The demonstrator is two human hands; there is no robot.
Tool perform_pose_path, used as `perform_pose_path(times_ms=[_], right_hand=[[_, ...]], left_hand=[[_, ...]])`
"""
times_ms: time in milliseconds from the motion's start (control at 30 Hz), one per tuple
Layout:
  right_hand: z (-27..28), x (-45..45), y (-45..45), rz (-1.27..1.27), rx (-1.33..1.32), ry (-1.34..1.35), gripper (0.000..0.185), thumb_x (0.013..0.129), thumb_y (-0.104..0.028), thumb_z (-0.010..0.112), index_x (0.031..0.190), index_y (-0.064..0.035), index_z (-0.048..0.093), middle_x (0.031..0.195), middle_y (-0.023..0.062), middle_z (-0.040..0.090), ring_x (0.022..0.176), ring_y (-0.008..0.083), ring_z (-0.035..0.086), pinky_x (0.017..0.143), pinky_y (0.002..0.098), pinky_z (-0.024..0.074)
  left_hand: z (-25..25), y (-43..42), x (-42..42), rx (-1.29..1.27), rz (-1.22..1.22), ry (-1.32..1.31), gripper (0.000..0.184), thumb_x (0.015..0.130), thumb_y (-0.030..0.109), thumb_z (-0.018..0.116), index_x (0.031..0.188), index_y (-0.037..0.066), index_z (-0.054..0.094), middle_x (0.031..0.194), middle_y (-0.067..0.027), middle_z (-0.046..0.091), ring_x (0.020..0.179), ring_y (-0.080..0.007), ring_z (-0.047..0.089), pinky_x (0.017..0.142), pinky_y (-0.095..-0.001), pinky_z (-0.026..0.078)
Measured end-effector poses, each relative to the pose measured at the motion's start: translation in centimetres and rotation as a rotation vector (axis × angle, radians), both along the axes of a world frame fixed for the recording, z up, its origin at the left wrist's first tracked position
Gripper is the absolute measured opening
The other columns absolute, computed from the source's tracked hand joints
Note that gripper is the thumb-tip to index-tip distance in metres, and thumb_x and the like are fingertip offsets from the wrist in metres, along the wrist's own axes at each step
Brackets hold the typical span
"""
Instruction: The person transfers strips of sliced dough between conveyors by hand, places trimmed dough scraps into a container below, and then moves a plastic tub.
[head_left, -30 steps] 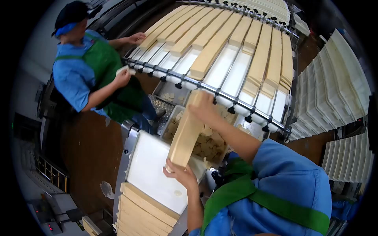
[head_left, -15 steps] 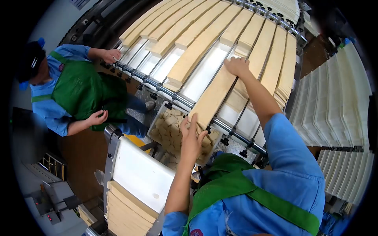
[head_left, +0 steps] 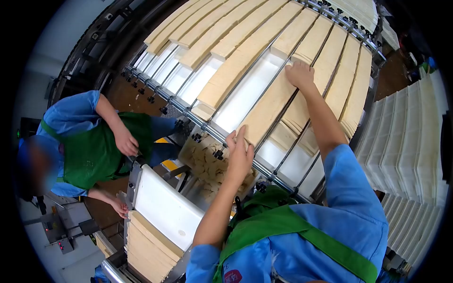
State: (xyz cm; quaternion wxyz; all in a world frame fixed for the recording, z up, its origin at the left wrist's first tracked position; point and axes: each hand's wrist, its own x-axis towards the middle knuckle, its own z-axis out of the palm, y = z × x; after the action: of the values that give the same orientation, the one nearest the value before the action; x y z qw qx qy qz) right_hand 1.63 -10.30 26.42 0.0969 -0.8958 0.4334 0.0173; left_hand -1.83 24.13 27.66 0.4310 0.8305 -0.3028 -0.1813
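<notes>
A long, pale-yellow stack of thin dough-like sheets (head_left: 266, 111) lies in a lane of the white conveyor (head_left: 252, 82) between thin metal rods. My left hand (head_left: 239, 153) grips its near end, thumb on one side and fingers on the other. At the far end, my right hand (head_left: 299, 75) is curled over the stack, its fingertips partly hidden. Right of this stack, loose layered sheets (head_left: 285, 134) lie in the adjoining lane. Similar long stacks (head_left: 231, 78) fill lanes to the left.
A metal bar with black knobs (head_left: 188, 113) crosses the conveyor's near edge. Below stands a bin of offcut pieces (head_left: 203, 160). At lower left, a second white belt (head_left: 165, 193) carries more stacked sheets (head_left: 151, 245). A co-worker in a green apron (head_left: 89, 155) stands left. Stacked white trays (head_left: 401, 137) rise at right.
Both my hands and the stack have shifted a little up and away from the near edge, onto the belt. The co-worker has turned from the conveyor toward the lower belt.
</notes>
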Motion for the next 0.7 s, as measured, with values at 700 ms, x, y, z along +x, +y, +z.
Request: perform_pose_path(times_ms=[700], right_hand=[[1.3, -7.6, 17.2, 0.44, 0.498, -0.605, 0.03, 0.098, -0.024, 0.049, 0.11, 0.0005, 0.061, 0.099, 0.012, 0.067, 0.095, 0.0162, 0.06, 0.084, 0.0271, 0.0455]], left_hand=[[-4.5, 14.9, -4.0, -0.488, 0.501, 0.478, 0.092, 0.082, -0.009, 0.054, 0.15, 0.013, -0.005, 0.152, -0.0218, 0.01, 0.135, -0.0346, 0.03, 0.106, -0.0396, 0.032]])
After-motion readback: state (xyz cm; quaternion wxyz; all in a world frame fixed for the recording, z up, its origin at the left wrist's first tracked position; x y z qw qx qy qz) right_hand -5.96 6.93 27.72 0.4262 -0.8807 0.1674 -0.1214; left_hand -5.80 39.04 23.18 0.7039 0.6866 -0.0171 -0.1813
